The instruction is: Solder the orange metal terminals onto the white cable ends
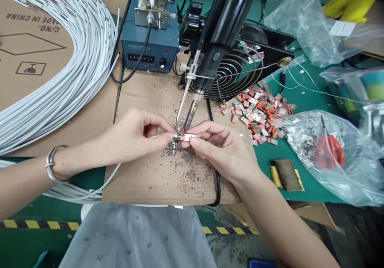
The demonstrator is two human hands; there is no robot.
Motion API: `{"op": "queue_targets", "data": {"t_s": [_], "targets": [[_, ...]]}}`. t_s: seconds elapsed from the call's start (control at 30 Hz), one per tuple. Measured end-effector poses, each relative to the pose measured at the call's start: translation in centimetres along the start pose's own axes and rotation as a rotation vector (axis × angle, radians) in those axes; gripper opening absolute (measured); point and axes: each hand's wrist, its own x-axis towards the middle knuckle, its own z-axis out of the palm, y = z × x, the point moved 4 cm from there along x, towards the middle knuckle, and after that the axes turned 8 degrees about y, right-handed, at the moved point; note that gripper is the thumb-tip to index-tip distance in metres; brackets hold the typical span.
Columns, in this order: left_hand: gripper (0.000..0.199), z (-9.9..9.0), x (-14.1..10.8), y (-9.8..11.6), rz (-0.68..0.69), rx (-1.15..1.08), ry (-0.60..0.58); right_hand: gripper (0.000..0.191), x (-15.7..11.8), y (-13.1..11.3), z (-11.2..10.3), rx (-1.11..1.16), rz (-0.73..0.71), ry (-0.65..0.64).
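Between thumb and fingers, my right hand [220, 146] pinches a USB connector [189, 137], silver with an orange insert, held level. My left hand [147, 132] is closed on the end of a white cable [115, 172], whose thin coloured wires meet the connector's left end. Right above that joint are the soldering iron's hot tip [188, 122] and the bent solder feed tube [181, 114]. Whether the tip touches the wires, I cannot tell. The iron's black holder [214, 56] slants down from the top. Dark solder specks and bits lie beneath my fingers.
A big coil of white cables [87, 56] lies on cardboard at left. Behind stand a blue solder feeder box [150, 46] and a black fan [231, 76]. At right are a pile of USB connectors [261, 112], a plastic bag [360, 172] and a brown sponge [287, 175].
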Motion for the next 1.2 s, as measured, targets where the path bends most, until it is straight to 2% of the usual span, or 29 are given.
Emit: {"op": "queue_targets", "data": {"t_s": [0.37, 1.2], "targets": [[0.02, -0.17, 0.22, -0.13, -0.011, 0.059, 0.019, 0.011, 0.21, 0.24, -0.02, -0.003, 0.019, 0.033], [0.014, -0.12, 0.06, 0.42, 0.033, 0.021, 0.052, 0.008, 0.16, 0.08, 0.02, 0.044, -0.011, -0.007]]}}
